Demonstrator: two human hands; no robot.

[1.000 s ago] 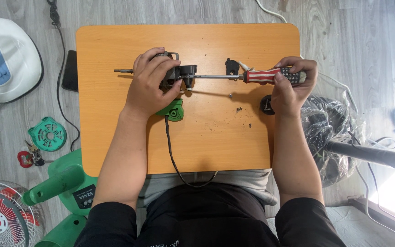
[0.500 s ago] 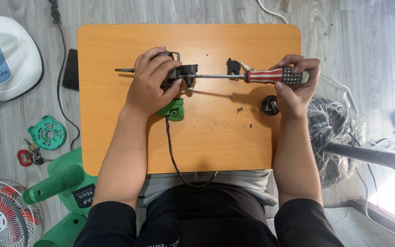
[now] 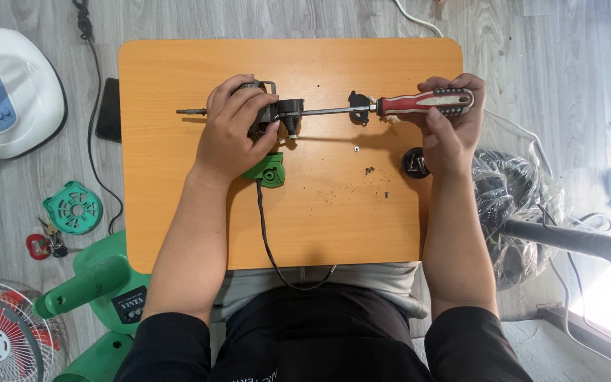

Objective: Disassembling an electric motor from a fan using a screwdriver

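My left grip (image 3: 233,131) curls palm-down, fingers wrapped closed and thumb tucked low, forearm bare and running straight back to a black sleeve. My right grip (image 3: 448,124) is raised slightly, fingers folded closed, wrist bent inward, elbow tucked near my body.

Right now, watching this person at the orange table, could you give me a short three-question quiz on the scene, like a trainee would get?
1. True or false: the right hand holds a red-handled screwdriver.
2. What does the left hand grip? A) small fan motor B) white fan base C) bunch of keys
3. Fill in: under the left hand, on the orange table, lies a ____ plastic part with a black cord.

Key: 1 true; 2 A; 3 green.
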